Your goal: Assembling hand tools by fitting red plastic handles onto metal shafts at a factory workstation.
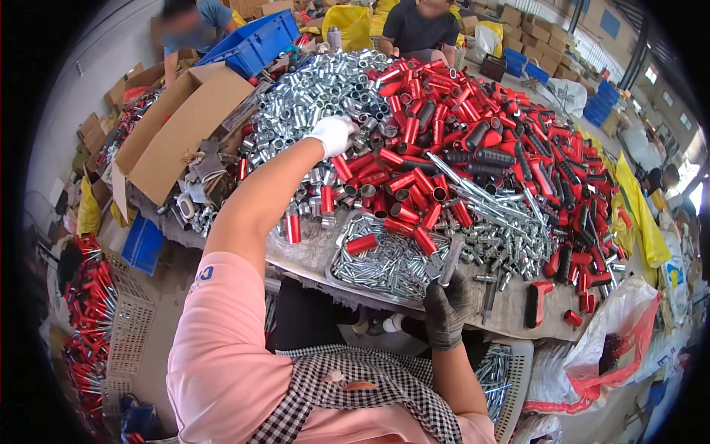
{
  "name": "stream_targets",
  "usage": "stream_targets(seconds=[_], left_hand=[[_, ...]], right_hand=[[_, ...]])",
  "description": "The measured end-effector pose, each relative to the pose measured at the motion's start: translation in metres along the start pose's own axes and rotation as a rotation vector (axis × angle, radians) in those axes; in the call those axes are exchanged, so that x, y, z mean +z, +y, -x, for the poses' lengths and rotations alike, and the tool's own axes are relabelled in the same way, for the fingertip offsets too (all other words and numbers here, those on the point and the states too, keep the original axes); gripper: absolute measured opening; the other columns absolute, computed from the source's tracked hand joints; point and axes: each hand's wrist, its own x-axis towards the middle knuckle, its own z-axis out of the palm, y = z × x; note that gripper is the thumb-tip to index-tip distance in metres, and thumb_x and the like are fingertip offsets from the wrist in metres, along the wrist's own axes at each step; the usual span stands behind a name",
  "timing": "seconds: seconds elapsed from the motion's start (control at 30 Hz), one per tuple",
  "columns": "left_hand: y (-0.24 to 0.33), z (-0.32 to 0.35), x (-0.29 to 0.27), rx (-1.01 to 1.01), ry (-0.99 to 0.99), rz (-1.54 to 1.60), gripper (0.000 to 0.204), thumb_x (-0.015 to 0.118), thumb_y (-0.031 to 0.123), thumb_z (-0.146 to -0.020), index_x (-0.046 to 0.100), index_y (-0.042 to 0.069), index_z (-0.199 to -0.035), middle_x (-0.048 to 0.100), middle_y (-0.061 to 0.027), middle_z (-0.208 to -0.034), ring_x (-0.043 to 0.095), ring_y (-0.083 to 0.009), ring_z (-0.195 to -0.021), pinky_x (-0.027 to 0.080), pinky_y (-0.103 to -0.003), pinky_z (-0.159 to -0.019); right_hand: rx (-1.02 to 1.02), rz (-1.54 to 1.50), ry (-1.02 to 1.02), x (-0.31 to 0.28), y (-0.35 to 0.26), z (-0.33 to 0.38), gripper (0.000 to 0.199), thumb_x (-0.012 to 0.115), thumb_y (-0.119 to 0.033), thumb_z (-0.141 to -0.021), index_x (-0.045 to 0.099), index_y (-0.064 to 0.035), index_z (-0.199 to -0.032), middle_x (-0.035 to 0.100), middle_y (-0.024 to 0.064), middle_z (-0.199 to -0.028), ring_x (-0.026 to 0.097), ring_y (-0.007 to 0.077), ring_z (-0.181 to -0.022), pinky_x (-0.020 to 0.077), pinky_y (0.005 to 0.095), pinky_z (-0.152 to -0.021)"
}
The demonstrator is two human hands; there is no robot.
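My left hand [334,136], in a white glove, reaches far into the heap, where silver metal sleeves [318,89] meet red tubes [414,185]. Its fingers curl down among the parts; what they close on is hidden. Near the table's front edge, my right hand [447,311] wears a dark grey glove and is closed round a silver metal rod [452,260], which points up and away. Just left of that rod, a shallow tray [336,280] holds many small metal pins, with a few red tubes lying on top.
Red-and-black handles [532,163] and long silver rods [481,192] cover the right of the table. A cardboard box [177,140] and a blue crate [251,44] stand at the left. Two people sit across the heap. A white sack [592,362] leans at the near right.
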Motion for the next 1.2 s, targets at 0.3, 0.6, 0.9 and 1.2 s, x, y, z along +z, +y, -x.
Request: stream_targets(seconds=[0.3, 0.6, 0.9, 1.2], left_hand=[[0.036, 0.019, -0.035, -0.106, 0.232, 0.093, 0.029, 0.063, 0.027, -0.087, 0.068, 0.002, -0.101, 0.065, -0.0181, -0.109, 0.063, -0.036, -0.097, 0.051, -0.043, -0.085], [0.143, 0.193, -0.069, -0.23, 0.36, 1.685, 0.065, 0.059, 0.013, -0.095, 0.023, -0.004, -0.146, 0.064, -0.0133, -0.105, 0.066, -0.0215, -0.087, 0.053, -0.032, -0.08], [0.216, 0.289, -0.051, 0.1, -0.046, 1.287, 0.026, 0.077, 0.008, -0.075, 0.068, 0.002, -0.099, 0.071, -0.0107, -0.092, 0.07, -0.0224, -0.08, 0.055, -0.033, -0.074], [0.169, 0.262, -0.065, 0.166, 0.031, 0.804, 0.03, 0.075, 0.026, -0.078, 0.07, 0.006, -0.099, 0.069, -0.0148, -0.094, 0.068, -0.0308, -0.082, 0.054, -0.039, -0.077]], right_hand=[[0.065, 0.196, -0.102, 0.034, -0.008, 0.034, 0.039, 0.065, -0.026, -0.095, 0.053, -0.0021, -0.124, 0.06, 0.0028, -0.09, 0.054, 0.0098, -0.076, 0.0454, 0.0246, -0.068], [0.129, 0.333, -0.164, 0.022, 0.017, 0.051, 0.034, 0.057, -0.01, -0.098, 0.052, -0.0007, -0.13, 0.065, 0.0053, -0.103, 0.062, 0.0127, -0.091, 0.0515, 0.0272, -0.081], [0.201, 0.173, -0.43, 0.034, 0.01, 0.062, 0.101, 0.081, -0.025, -0.079, 0.016, -0.0071, -0.154, 0.055, 0.0134, -0.129, 0.056, 0.022, -0.116, 0.0433, 0.0378, -0.1], [0.466, 0.117, -0.358, 0.034, 0.004, 0.066, 0.063, 0.069, -0.041, -0.09, 0.045, -0.0026, -0.134, 0.064, 0.0088, -0.103, 0.06, 0.0166, -0.081, 0.0489, 0.029, -0.067]])
